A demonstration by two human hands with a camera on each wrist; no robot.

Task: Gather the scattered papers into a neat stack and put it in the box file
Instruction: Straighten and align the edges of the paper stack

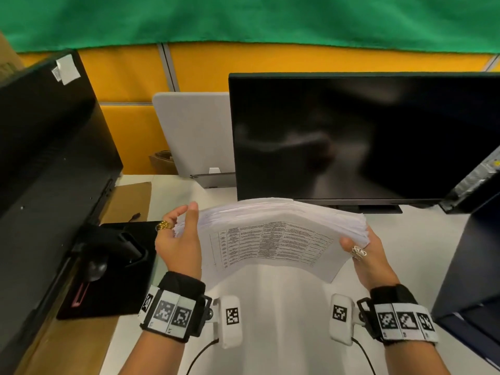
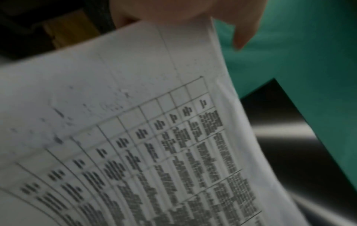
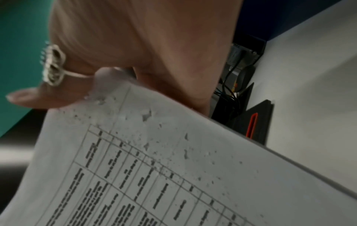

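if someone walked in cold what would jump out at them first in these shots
First, the thick stack of papers, its top sheet a printed table, held up over the white desk by the left hand and the right hand, one at each end. Behind it stands a large dark monitor. A green cloth hangs across the top, over yellow partition panels.

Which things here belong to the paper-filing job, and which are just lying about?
Job:
thick white paper stack with printed table
left hand, gripping its edge
right hand, likewise
dark blue box file

Lying about:
black monitor
black mat
brown cardboard sheet
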